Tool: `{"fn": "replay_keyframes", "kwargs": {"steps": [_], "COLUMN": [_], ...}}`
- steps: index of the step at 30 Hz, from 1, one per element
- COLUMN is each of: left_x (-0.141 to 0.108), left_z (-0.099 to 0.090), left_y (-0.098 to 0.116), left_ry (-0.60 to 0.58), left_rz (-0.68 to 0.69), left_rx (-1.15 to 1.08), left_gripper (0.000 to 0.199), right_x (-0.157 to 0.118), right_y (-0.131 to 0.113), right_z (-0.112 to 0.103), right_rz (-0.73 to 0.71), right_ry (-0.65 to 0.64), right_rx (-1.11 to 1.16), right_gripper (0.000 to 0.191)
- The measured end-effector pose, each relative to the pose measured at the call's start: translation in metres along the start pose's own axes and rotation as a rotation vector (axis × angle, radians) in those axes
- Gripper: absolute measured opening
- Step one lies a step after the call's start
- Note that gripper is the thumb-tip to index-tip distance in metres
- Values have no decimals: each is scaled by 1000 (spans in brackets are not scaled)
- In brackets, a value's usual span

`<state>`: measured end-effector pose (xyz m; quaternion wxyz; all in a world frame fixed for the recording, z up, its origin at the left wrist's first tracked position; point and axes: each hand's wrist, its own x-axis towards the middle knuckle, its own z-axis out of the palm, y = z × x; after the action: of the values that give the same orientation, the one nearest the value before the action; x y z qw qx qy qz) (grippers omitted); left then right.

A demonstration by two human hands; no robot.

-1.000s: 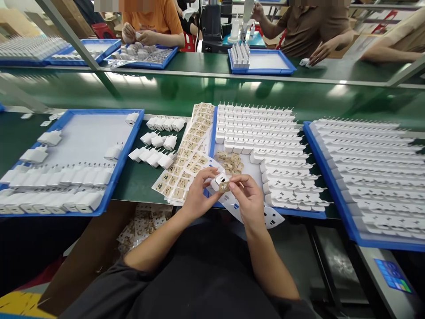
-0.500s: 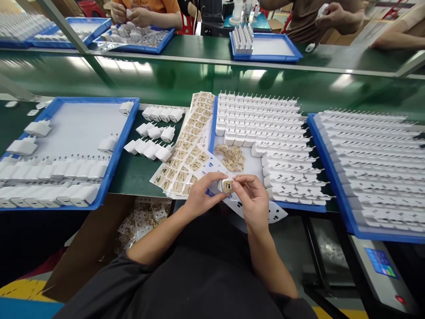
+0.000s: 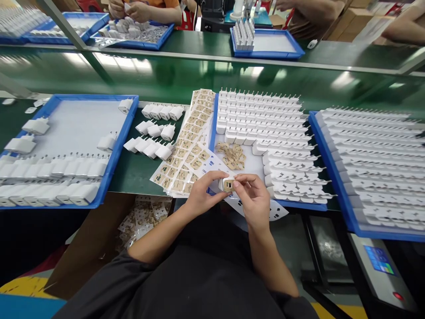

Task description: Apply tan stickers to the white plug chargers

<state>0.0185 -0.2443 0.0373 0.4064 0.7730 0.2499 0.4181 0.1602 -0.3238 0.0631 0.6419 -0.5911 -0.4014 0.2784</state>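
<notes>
1. The left grip (image 3: 206, 194) is closed narrowly on a white adapter (image 3: 221, 183), with the thumb below it and the fingers above.
2. The right grip (image 3: 253, 197) has thumb and finger close together, at the right edge of a tan sticker (image 3: 228, 185). The sticker lies against the end face of the adapter; whether it is fully flat, I cannot tell.
3. Just beyond the two grips, there is a small heap of tan pieces (image 3: 234, 157) in the middle tray (image 3: 255, 165). Rows of white adapters (image 3: 262, 117) stand in this tray, beyond and to the right of the grips.
4. Below the grips passes a white sheet with cut-outs (image 3: 278, 210).
5. Beyond the left grip, to its left, sticker sheets (image 3: 187, 146) overlap on the green worktop (image 3: 128, 175). Farther left are loose adapters (image 3: 151, 148), then the left tray (image 3: 89, 119).
6. Well to the right of the right grip is the full right tray (image 3: 341, 201).
</notes>
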Motion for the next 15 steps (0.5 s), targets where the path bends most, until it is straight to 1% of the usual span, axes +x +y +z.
{"fn": "replay_keyframes", "kwargs": {"steps": [9, 13, 15], "left_x": [-1, -1, -1], "left_z": [1, 1, 1], "left_y": [-1, -1, -2], "left_ry": [17, 21, 19], "left_rz": [-3, 12, 17], "left_rx": [34, 21, 4], "left_gripper": [32, 32, 33], "right_x": [-6, -6, -6], "right_y": [-1, -2, -3], "right_z": [9, 11, 12], "right_rz": [-150, -206, -260], "right_ry": [99, 116, 117], "right_rx": [-254, -325, -374], "right_gripper": [9, 6, 6]}}
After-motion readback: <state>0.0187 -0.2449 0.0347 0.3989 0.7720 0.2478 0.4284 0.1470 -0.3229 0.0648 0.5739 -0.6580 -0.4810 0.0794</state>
